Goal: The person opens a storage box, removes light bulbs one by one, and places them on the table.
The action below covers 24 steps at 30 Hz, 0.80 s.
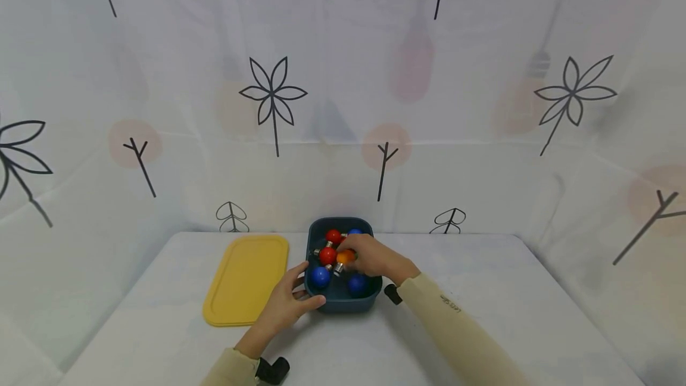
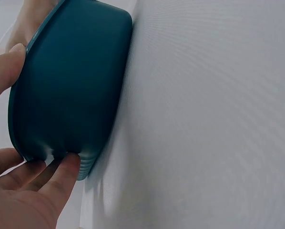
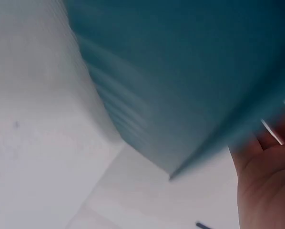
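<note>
A dark teal plastic bin (image 1: 343, 305) stands on the table, holding several small coloured light bulbs with metal screw bases. My left hand (image 1: 286, 299) steadies its near left corner. In the left wrist view the thumb (image 2: 11, 67) lies on the rim of the bin (image 2: 76, 81), and the other fingers (image 2: 61, 179) press its side wall. Reaching over the right rim, my right hand (image 1: 372, 257) pinches an orange bulb (image 1: 345, 257) inside. Around it lie a red bulb (image 1: 328, 256) and blue bulbs, one nearest my left hand (image 1: 320, 277).
A yellow rectangular tray or lid (image 1: 246, 279) lies flat on the white table (image 1: 461, 314), just left of the bin. Behind the table hangs a pale cloth (image 1: 332, 183) printed with leaves and twigs, which also closes in both sides.
</note>
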Tool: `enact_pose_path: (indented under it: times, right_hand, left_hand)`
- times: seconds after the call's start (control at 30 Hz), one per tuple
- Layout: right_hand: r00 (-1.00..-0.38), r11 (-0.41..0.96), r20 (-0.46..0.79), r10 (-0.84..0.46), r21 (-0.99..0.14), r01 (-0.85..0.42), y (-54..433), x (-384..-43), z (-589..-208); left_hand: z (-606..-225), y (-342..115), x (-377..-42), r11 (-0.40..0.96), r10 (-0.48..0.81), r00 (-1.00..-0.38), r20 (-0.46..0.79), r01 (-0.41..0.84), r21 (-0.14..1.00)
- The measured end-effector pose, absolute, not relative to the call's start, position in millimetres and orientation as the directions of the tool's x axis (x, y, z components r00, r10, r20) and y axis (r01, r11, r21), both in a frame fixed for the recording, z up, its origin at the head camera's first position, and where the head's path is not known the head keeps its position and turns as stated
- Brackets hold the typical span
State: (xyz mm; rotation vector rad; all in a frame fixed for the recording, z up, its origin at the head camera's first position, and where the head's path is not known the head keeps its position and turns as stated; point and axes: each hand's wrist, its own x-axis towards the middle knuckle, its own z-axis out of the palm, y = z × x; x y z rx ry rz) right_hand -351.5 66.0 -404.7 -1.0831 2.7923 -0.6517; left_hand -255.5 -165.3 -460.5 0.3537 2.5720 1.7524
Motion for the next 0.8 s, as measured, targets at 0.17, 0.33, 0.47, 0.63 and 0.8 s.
enact_pose_path:
  times: [0.17, 0.33, 0.47, 0.63, 0.8]
  right_hand:
    - [-0.763, 0.661, 0.105, -0.637, -0.434, -0.612, 76.3, -350.4, -388.6]
    - [-0.781, 0.661, 0.154, -0.605, -0.451, -0.6, 91.5, -350.7, -378.2]
    - [-0.794, 0.671, 0.188, -0.579, -0.444, -0.594, 107.9, -352.2, -375.7]
    - [-0.786, 0.663, 0.243, -0.568, -0.431, -0.612, 129.5, -356.8, -375.4]
    - [-0.786, 0.666, 0.28, -0.551, -0.42, -0.616, 146.6, -362.7, -378.1]
  left_hand:
    - [-460.0, -164.9, -255.6, 0.355, 0.186, -0.976, 0.109, 0.17, 0.919]
    - [-462.0, -164.3, -256.9, 0.359, 0.182, -0.977, 0.107, 0.167, 0.918]
    - [-464.5, -163.2, -257.1, 0.36, 0.181, -0.977, 0.111, 0.171, 0.917]
    - [-466.5, -162.0, -256.2, 0.361, 0.179, -0.977, 0.114, 0.172, 0.916]
    - [-467.9, -160.9, -255.1, 0.356, 0.168, -0.978, 0.121, 0.175, 0.918]
